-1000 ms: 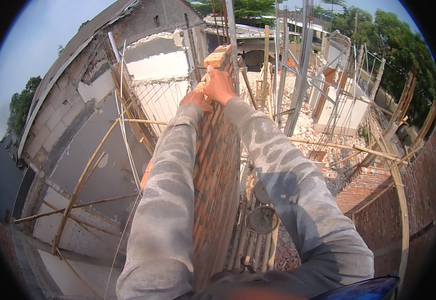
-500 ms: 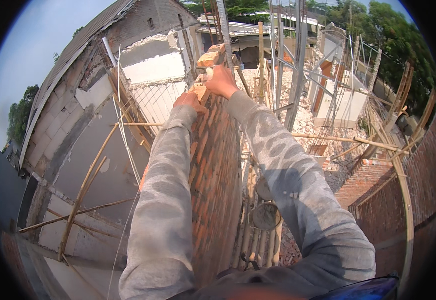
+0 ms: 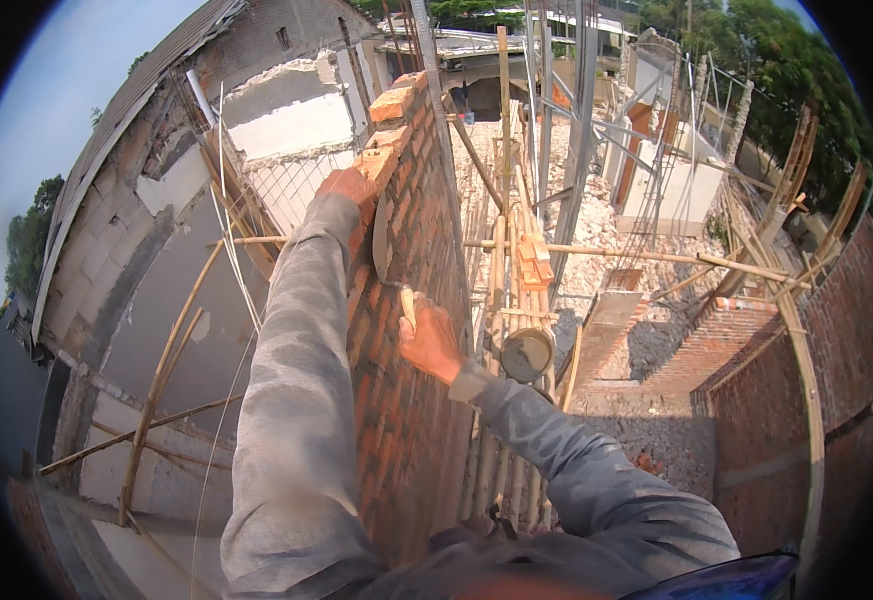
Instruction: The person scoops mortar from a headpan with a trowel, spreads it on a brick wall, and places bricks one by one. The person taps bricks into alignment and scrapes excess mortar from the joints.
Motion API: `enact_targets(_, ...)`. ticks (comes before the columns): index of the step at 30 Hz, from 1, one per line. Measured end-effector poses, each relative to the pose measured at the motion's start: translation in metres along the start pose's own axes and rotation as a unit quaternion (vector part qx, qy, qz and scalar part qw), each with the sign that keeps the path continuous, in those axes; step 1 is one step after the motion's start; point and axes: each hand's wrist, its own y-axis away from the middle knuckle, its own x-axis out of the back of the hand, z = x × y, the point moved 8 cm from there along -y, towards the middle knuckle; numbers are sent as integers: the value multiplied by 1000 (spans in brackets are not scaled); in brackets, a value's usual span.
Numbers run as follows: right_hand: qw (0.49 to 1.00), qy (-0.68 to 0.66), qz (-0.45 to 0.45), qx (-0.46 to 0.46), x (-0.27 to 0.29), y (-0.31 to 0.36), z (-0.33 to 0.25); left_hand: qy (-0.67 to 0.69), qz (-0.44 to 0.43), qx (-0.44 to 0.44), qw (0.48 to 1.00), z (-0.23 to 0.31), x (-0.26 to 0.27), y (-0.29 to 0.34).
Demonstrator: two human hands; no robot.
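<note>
Your right hand (image 3: 432, 345) is clamped on the trowel (image 3: 382, 248); your left hand (image 3: 348, 186), grip indeterminable, rests farther left on the brick wall (image 3: 396, 410).

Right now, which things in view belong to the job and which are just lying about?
Likely in the job:
Pale-handled metal trowel, in right hand
Orange-red brick wall, left hand at its top
Round bucket of grey paste
Stacked orange bricks

Seemingly lying about:
Pale broken masonry rubble
Reddish ground debris

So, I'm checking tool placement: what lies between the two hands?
The head view shows a trowel, its handle in the right hand, its blade pointing toward the left hand, with the brick wall behind.
</note>
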Motion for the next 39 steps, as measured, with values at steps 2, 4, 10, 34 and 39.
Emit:
enact_targets(2, 1000, 6, -18, 15, 0, 79, -21, -48, 12, -66, 997, 7, -2, 0)
enact_targets(4, 993, -37, 54, 103, 25, 139, -42, -130, 12, -149, 980, 16, -3, 6)
enact_targets(10, 998, -54, -19, -11, 92, 226, 3, -7, -77, -87, 993, -37, 8, 49)
enact_targets(34, 987, -145, -39, 64, 64, 217, -103, 279, -98, 13, 955, -96, 22, 275)
enact_targets(39, 980, -188, -43, -44, 140, 167, -59, 360, -54, 76, 928, -100, 39, 284)
